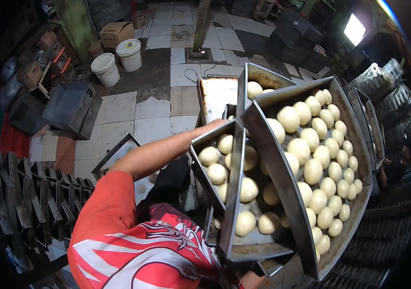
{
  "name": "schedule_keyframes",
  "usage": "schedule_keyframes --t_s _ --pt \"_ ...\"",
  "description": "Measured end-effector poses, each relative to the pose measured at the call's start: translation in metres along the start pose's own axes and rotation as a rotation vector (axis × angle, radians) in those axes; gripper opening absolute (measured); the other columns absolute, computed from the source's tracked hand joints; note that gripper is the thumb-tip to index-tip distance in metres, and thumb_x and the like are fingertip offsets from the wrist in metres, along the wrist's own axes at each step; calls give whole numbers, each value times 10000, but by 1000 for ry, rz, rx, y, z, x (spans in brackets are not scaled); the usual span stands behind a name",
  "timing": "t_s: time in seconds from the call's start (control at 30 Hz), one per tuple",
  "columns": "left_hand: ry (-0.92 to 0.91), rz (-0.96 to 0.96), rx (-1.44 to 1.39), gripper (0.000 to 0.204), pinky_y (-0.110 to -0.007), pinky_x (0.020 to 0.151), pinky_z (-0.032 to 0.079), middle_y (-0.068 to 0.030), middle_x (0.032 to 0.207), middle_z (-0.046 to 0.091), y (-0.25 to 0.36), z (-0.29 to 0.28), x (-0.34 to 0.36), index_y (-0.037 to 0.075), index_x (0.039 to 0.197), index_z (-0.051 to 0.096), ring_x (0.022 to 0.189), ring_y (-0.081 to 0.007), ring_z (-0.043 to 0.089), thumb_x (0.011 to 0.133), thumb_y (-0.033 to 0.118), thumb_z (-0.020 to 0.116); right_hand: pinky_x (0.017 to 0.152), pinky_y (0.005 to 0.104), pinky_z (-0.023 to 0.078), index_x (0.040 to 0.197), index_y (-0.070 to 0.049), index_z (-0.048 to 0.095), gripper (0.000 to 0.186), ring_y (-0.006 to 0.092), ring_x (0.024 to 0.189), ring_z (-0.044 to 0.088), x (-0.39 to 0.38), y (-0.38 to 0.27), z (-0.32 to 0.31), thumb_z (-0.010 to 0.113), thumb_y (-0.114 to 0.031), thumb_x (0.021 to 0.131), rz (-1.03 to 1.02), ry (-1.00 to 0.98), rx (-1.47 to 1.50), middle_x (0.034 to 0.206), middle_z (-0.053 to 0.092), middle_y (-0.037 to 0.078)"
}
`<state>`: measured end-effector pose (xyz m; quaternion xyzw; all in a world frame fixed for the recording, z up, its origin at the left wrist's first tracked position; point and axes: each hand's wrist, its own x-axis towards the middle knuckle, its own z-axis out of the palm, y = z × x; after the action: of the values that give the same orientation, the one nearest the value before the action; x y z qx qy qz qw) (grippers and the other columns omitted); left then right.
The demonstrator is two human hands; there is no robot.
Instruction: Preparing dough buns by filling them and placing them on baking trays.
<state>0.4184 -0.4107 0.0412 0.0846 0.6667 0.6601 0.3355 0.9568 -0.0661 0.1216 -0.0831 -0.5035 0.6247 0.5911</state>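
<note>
A large metal tray [282,180] filled with rows of pale round dough balls [313,171] sits tilted on top of other trays. Below it, a second tray [258,253] carries more scattered dough balls [246,190]. A smaller-looking tray corner [208,185] with several balls shows at the left. My left arm reaches forward, and my left hand [218,123] is at the far left corner of the trays, its fingers hidden behind metal edges. Only a bit of my right forearm [252,279] shows at the bottom; the hand is out of sight below the trays.
Two white buckets [105,70] and a cardboard box [117,33] stand on the tiled floor ahead left. Metal bins [69,107] lie nearer. Stacked trays [37,202] line the left; further trays [369,125] and a person in dark clothing [400,168] are at right. A post [201,26] rises ahead.
</note>
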Motion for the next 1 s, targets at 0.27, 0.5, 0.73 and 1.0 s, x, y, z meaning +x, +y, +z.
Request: schedule_keyframes --t_s 0.27,0.5,0.73,1.0 --pt "-339 -81 151 490 -345 692 491 -164 900 643 33 -35 -10 -72 979 617 781 -205 608 850 395 546 481 282 346 788 -39 552 383 119 507 344 -128 -35 115 478 -388 926 -261 291 -101 579 387 12" --pt "-1337 -206 283 411 -273 841 445 -119 1003 647 53 -200 159 -25 1106 524 942 -154 582 976 348 410 1059 432 303 1269 73 425 622 332 1182 469 -210 -20 478 236 -436 964 -748 420 -1576 1291 468 227" --pt "-665 -442 -12 283 -310 869 470 -148 994 639 127 -351 271 -36 1055 551 939 -206 620 956 212 457 756 347 410 971 16 527 265 313 813 497 -15 206 727 662 -134 799 215 405 -2183 902 516 181" --pt "-965 -72 296 272 -290 789 446 -107 944 643 177 -321 464 11 985 550 872 -169 606 951 270 475 573 391 365 698 36 451 351 368 596 413 -14 222 718 617 -229 858 261 773 -2457 652 421 207"
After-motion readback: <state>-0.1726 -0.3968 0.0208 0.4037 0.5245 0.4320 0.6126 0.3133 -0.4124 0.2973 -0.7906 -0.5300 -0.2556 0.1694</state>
